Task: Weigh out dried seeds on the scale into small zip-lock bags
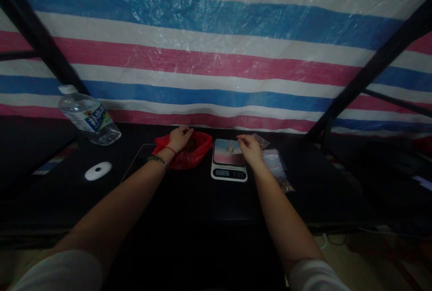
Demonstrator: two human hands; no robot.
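Observation:
My left hand (pixel 179 138) is at the back left of a red plastic bag (pixel 184 161), its bent fingers and thumb closed on the bag's rim. Dark brown bits (pixel 191 145) lie in the bag's opening. A small kitchen scale (pixel 229 159) with a lit display stands to the right of the bag. On its plate is a small clear object (pixel 231 147), too blurred to name. Over the plate's right edge, my right hand (pixel 250 147) has its finger and thumb pinched together close to that object. What lies between those fingertips is hard to see.
Clear zip bags (pixel 275 165) lie right of the scale, and a small filled bag (pixel 260 140) sits behind them. On the left are a white mouse (pixel 98 171), a flat dark tablet-like panel (pixel 137 160) and a large water bottle (pixel 89 117). Striped plastic sheeting (pixel 209 70) hangs behind the black table (pixel 202 205).

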